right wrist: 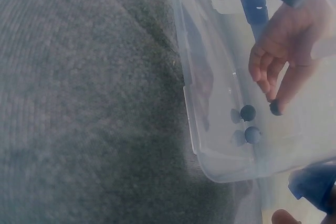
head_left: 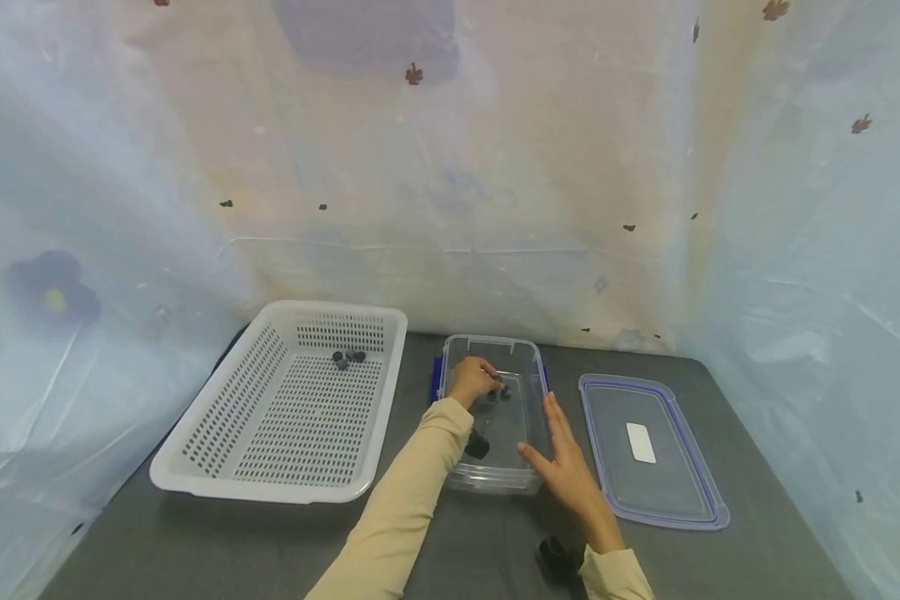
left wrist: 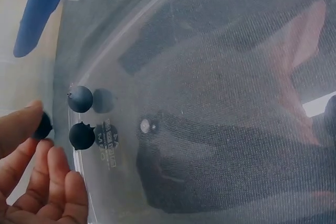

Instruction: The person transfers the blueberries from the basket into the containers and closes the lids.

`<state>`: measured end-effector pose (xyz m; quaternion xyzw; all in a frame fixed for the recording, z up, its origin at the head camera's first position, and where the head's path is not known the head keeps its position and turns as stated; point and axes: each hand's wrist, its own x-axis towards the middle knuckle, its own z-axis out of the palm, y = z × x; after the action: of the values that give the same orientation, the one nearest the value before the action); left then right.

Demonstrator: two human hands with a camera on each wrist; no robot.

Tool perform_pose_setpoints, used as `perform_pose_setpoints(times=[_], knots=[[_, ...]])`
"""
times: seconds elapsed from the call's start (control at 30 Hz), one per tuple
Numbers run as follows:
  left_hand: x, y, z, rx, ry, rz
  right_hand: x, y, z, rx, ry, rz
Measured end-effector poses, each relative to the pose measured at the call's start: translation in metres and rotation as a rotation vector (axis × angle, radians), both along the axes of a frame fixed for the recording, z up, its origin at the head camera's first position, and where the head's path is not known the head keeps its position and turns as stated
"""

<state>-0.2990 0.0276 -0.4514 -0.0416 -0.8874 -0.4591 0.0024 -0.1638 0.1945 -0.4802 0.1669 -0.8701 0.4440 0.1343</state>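
**Left hand pinches a blueberry inside the clear box**

The left hand [head_left: 474,379] reaches down into the clear plastic box [head_left: 527,479], its grip closed in a fingertip pinch round one dark blueberry [left wrist: 43,126]; the left wrist view shows the berry caught between thumb and finger, the other fingers [left wrist: 58,177] curled loosely below it. Just beside that pinch, two more blueberries [left wrist: 81,117] lie on the box floor, close together and near the box wall. The right wrist view shows the same pair, with the held berry a little apart from them at the fingertips.

The right hand [head_left: 562,462] holds nothing: its grip is open, fingers straight, laid flat against the box's right side wall near the front corner.

The box stands on the dark grey worktop [head_left: 195,542], with blue clasps at its far end. Its lid [head_left: 645,450], clear with a blue rim and a white label, lies flat on the worktop just right of the box. To the left of the box sits a white slotted basket [head_left: 217,479], and a small cluster of blueberries [head_left: 348,357] rests in its far end. Pale plastic sheeting [head_left: 495,167] hangs behind and at both sides.
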Motion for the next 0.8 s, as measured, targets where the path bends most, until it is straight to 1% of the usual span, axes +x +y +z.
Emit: perform_pose_setpoints(times=[0.13,0.27,0.37,0.47,0.6,0.7,0.8], knots=[[0.001,0.000,-0.002,-0.074,-0.028,-0.028,0.000,0.000,0.001,-0.003,0.002,0.004],[0.000,0.001,-0.004,-0.102,-0.069,-0.039,0.000,-0.001,0.002,-0.012,-0.015,0.006],[-0.002,0.003,-0.008,-0.115,-0.083,-0.046,0.001,-0.001,0.002,-0.010,-0.017,0.000],[-0.004,0.004,-0.014,-0.127,-0.076,-0.047,0.001,-0.001,0.002,-0.010,-0.014,-0.004],[-0.006,0.004,-0.020,-0.139,-0.039,-0.051,0.001,-0.001,0.002,-0.015,-0.008,0.000],[-0.005,0.004,-0.021,-0.135,-0.022,-0.058,0.001,-0.001,0.002,-0.013,-0.007,-0.005],[-0.003,0.003,-0.019,-0.121,-0.020,-0.060,0.001,-0.001,0.001,-0.010,-0.010,-0.011]])
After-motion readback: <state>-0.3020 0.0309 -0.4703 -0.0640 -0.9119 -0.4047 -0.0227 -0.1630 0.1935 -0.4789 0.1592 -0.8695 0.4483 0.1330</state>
